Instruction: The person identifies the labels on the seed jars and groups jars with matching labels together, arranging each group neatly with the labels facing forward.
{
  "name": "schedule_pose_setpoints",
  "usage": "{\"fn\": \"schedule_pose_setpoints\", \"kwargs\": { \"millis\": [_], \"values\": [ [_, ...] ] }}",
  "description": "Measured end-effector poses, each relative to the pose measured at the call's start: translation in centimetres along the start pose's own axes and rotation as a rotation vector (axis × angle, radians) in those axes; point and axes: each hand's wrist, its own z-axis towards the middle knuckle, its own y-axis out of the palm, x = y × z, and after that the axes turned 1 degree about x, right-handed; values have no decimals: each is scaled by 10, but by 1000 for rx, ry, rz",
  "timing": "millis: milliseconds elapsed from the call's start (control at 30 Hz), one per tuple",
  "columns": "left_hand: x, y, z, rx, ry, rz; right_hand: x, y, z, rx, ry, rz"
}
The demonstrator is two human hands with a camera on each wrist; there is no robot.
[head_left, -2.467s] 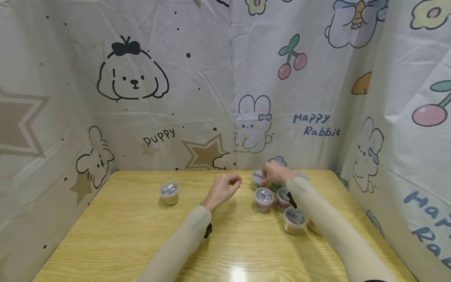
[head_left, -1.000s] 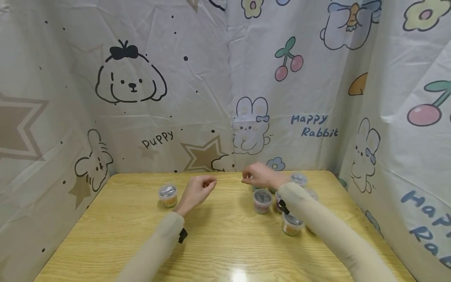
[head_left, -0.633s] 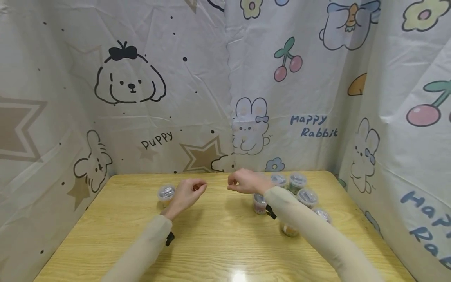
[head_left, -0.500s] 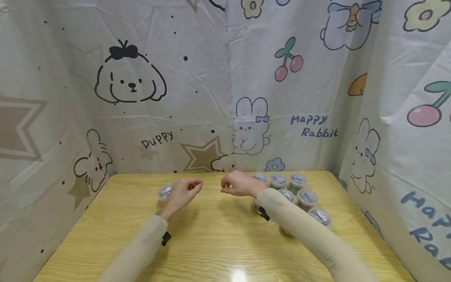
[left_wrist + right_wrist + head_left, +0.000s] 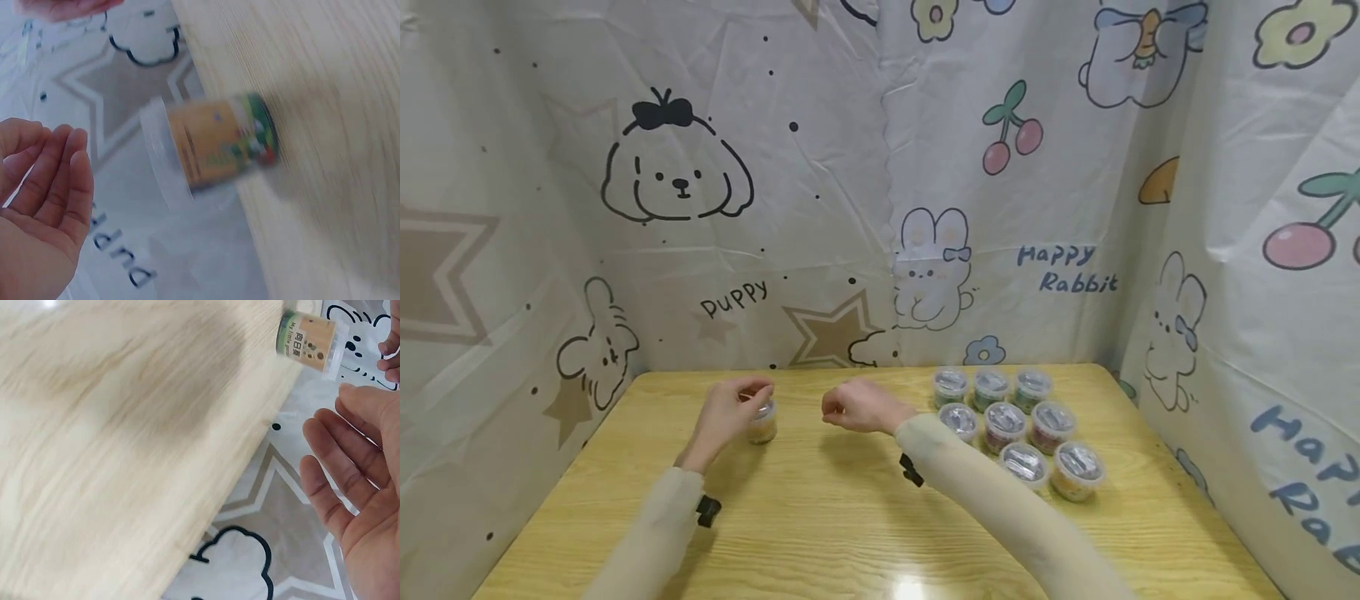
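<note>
A small clear-lidded plastic tub with an orange label [image 5: 209,140] stands upright on the left part of the table. My left hand [image 5: 727,412] is over its left side in the head view and covers part of the lid. In the left wrist view a gap shows between the left fingers [image 5: 65,165] and the tub, and they hold nothing. My right hand [image 5: 867,407] hovers above the table to the right of that tub, its fingers loosely bent around nothing. The right wrist view shows the same tub [image 5: 310,342] beyond the right fingertips.
Several similar lidded tubs stand in rows at the right: green ones [image 5: 991,388] at the back, reddish ones [image 5: 1004,427] in the middle, yellow-orange ones [image 5: 1077,472] in front. A printed curtain [image 5: 820,208] surrounds the wooden table [image 5: 820,517] at the back and sides.
Both hands have moved left. The right hand has left the grouped tubs, which are now mostly uncovered, and the left hand has gone past the single tub to its left side.
</note>
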Motion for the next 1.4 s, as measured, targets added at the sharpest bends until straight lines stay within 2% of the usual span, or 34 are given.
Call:
{"fn": "schedule_pose_setpoints", "kwargs": {
  "millis": [233, 300, 367, 500, 633, 733, 833, 1000, 1100, 1400],
  "values": [
    [-23, -17, 1, 60, -78, 81, -12, 11, 19, 80, 37, 26],
    [-27, -20, 1, 47, -89, 113, -15, 15, 25, 99, 52, 32],
    [-30, -22, 1, 11, -102, 121, -19, 19, 31, 111, 69, 46],
    [-39, -26, 0, -121, -119, 101, -28, 26, 41, 120, 95, 89],
    [-50, -29, 0, -243, -150, 57, -36, 32, 48, 113, 117, 136],
    [-54, -29, -2, -305, -186, 36, -40, 37, 51, 84, 128, 158],
    [-56, -27, -4, -340, -189, 16, -41, 41, 52, 57, 140, 164],
    [-57, -22, -5, -355, -165, -9, -42, 45, 52, 38, 156, 175],
    [-56, -18, -4, -357, -174, -30, -40, 47, 51, 44, 150, 194],
    [-45, -4, -1, -364, -169, -66, -32, 52, 43, 142, 198, 291]
  ]
}}
